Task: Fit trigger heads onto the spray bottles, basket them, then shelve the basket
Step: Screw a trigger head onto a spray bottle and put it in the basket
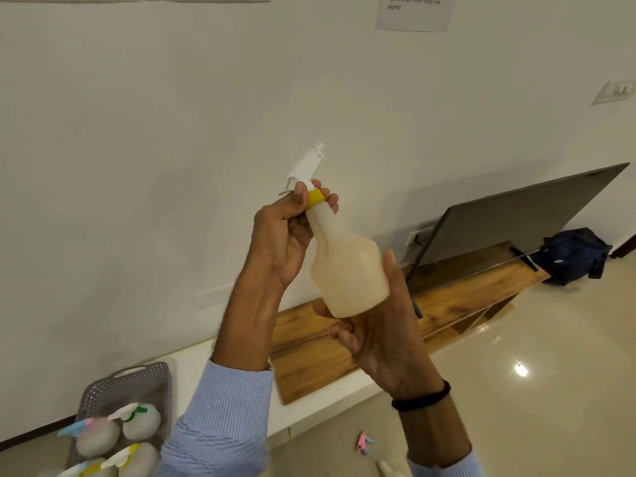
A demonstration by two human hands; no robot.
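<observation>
I hold a translucent cream spray bottle [347, 266] up in front of the wall, tilted with its neck to the upper left. My right hand [382, 325] cups its base from below. My left hand [285, 232] pinches the yellow collar [316, 197] at the neck, under the white trigger head [308, 166] seated on top. At the bottom left a grey perforated basket [137, 383] holds several bottles with trigger heads [141, 421]. A loose bottle with a pink and blue trigger head [365, 442] lies on the floor by my right sleeve.
A low white ledge [323, 401] runs along the wall, with a wooden unit [447, 297] on it and a dark panel [516, 222] leaning behind. A dark blue bag [573, 256] sits on the glossy floor at the right.
</observation>
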